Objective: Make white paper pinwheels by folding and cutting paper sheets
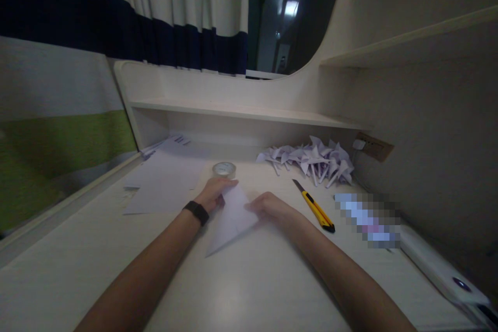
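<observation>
A folded sheet of white paper (pixel 235 220) is held between my two hands over the desk, one pointed corner reaching toward me. My left hand (pixel 216 190), with a black band on its wrist, grips the upper left edge, thumb and fingers closed on it. On the other side my right hand (pixel 268 205) pinches the paper's right edge; its fingertips are partly hidden. Just beyond my left hand lies a roll of clear tape (pixel 224 168). A yellow utility knife (pixel 318 211) with its blade out rests to the right of my right hand.
Loose white sheets (pixel 165 176) lie at the left back. Several folded paper pinwheels (pixel 315 160) are heaped at the right back beneath a shelf (pixel 241 110). A blurred-out item (pixel 365 220) and a white device (pixel 439 264) lie along the right wall, near a socket (pixel 374 146).
</observation>
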Tool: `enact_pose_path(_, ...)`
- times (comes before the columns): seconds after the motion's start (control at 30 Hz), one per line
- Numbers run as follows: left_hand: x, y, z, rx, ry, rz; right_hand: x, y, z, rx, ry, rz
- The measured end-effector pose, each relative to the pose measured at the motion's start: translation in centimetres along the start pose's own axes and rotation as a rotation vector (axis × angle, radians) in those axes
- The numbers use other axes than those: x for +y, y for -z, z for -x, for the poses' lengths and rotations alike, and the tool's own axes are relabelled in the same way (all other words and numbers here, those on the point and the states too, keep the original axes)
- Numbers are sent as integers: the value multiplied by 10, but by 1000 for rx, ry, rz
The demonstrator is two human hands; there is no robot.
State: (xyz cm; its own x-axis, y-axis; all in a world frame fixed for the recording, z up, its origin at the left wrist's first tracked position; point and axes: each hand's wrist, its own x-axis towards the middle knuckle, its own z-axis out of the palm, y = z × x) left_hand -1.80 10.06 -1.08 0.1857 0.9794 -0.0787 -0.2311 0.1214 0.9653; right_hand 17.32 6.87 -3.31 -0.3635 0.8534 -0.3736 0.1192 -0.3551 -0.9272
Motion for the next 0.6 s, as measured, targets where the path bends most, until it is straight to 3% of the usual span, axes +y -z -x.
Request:
enact_pose_path(0.3,-10,9,-13,71,-10,-49,-5,4,10,-41,-22,81)
enact_pose_path(0.47,-8,11,-10,2,10,-84,-7,6,17,-92,16,149)
enact_pose_path(0.6,-7,13,-9,-47,30,-100,-8,1,18,-49,26,167)
